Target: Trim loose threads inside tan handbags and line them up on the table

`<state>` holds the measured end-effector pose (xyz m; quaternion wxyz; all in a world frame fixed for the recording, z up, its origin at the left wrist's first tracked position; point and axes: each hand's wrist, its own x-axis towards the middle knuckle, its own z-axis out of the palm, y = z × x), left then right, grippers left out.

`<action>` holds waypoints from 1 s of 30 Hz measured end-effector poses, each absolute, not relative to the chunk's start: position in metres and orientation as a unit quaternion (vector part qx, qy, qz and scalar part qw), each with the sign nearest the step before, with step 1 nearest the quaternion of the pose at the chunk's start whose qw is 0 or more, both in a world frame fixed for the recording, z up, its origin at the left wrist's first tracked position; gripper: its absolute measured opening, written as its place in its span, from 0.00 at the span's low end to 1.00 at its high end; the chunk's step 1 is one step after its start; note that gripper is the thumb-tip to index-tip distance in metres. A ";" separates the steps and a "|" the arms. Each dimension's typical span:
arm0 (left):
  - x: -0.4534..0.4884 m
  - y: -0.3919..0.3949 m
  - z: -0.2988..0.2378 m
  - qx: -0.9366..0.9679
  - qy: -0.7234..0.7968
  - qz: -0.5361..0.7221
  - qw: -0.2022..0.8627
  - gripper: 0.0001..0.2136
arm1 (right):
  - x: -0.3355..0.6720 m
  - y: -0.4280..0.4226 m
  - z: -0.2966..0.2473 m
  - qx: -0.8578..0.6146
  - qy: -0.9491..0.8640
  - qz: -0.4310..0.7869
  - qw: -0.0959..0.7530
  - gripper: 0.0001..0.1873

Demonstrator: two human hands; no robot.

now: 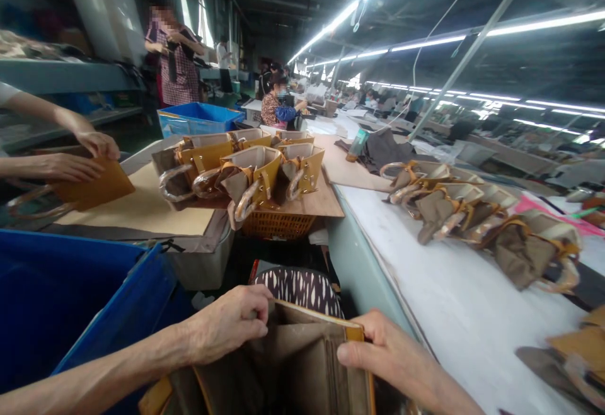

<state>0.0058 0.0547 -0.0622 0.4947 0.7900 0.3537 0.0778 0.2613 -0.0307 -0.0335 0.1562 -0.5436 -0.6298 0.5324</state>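
An open handbag with brown cloth lining and tan-yellow edges lies close below me, its mouth facing up. My left hand pinches the far rim at the bag's left corner. At the right corner my right hand grips the edge, thumb inside on the lining and fingers outside. The lower part of the bag runs out of view. Just beyond it a stool seat with a black-and-white pattern shows.
Several yellow handbags with wrapped handles stand on a board over a yellow crate. More bags line the white-topped table. A blue bin is at left. A co-worker's hands hold a yellow bag.
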 end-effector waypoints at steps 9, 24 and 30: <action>-0.001 0.048 -0.065 0.783 0.425 0.073 0.449 0.05 | 0.248 -0.027 -0.032 -0.668 -0.622 0.351 0.210 0.18; -0.003 0.052 -0.070 0.789 0.419 0.100 0.438 0.05 | 0.235 -0.018 -0.027 -0.647 -0.638 0.378 0.176 0.14; -0.004 0.053 -0.076 0.784 0.417 0.102 0.448 0.04 | 0.237 -0.019 -0.031 -0.656 -0.651 0.348 0.154 0.16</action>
